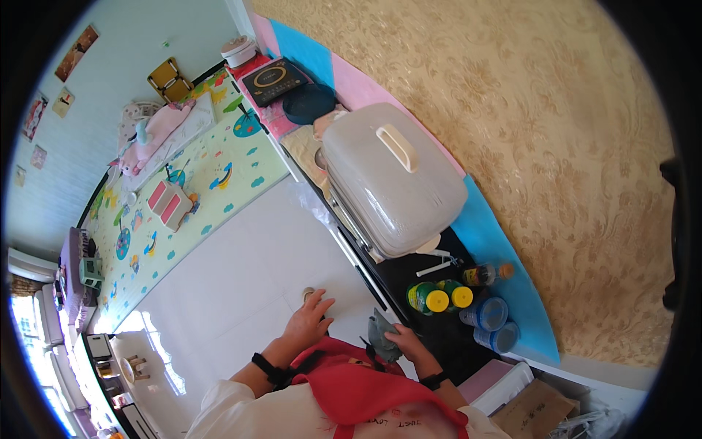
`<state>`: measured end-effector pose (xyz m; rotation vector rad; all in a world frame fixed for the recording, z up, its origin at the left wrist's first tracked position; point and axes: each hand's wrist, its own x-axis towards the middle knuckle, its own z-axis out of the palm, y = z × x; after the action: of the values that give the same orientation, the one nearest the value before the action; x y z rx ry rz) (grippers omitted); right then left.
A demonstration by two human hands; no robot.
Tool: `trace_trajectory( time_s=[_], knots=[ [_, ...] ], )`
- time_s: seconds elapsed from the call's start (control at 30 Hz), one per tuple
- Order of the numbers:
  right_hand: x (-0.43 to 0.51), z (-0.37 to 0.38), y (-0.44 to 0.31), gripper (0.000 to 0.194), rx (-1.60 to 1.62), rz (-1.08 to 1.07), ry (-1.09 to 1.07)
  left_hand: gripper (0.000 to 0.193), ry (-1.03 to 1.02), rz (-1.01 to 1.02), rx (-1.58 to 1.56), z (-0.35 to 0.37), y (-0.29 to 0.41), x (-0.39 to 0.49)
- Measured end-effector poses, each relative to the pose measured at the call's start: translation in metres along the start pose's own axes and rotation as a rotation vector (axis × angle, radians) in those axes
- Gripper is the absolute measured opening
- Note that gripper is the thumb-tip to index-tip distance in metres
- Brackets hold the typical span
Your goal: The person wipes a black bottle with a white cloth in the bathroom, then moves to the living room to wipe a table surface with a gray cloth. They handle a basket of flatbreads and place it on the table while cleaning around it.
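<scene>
A crumpled grey-green cloth [380, 336] is held in my right hand [410, 341], close to the front edge of the black countertop [439, 340]. My left hand [308, 322] hovers over the pale tiled floor with its fingers apart and nothing in them. Both wrists wear black bands. A red apron [351, 378] covers my front, just below the hands. Beyond the cloth, two green bottles with yellow caps [437, 300] stand on the counter. A large beige dish drainer box with a domed lid and handle [392, 181] sits farther along it.
Blue-lidded jars [498, 324] and a corked glass bottle [487, 274] stand near the wall. An induction cooktop [274, 81], a dark round pan [310, 104] and a white pot [239, 52] occupy the far end. A step stool [171, 204] rests on the patterned play mat [219, 192].
</scene>
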<state>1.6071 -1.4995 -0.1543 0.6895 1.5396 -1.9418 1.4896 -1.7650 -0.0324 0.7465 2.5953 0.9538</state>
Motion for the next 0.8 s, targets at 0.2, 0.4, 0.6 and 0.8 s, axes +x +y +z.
trace_trajectory(
  time_s=[0.2, 0.4, 0.6, 0.8],
  knots=[
    [0.008, 0.078, -0.165, 0.029, -0.415, -0.502, 0.217, 0.040, 0.274, -0.068, -0.017, -0.078, -0.089, -0.007],
    [0.007, 0.094, -0.295, 0.027, -0.187, -0.967, 0.998, 0.038, 0.357, -0.084, 0.016, -0.169, -0.179, 0.001],
    [0.103, 0.162, -0.318, 0.028, -0.197, -0.766, 0.909, 0.035, 0.328, -0.016, -0.042, -0.210, -0.225, 0.030],
    [0.210, 0.248, -0.339, 0.023, -0.242, -0.677, 0.468, 0.033, 0.203, 0.015, -0.130, -0.237, -0.256, 0.077]
  ],
)
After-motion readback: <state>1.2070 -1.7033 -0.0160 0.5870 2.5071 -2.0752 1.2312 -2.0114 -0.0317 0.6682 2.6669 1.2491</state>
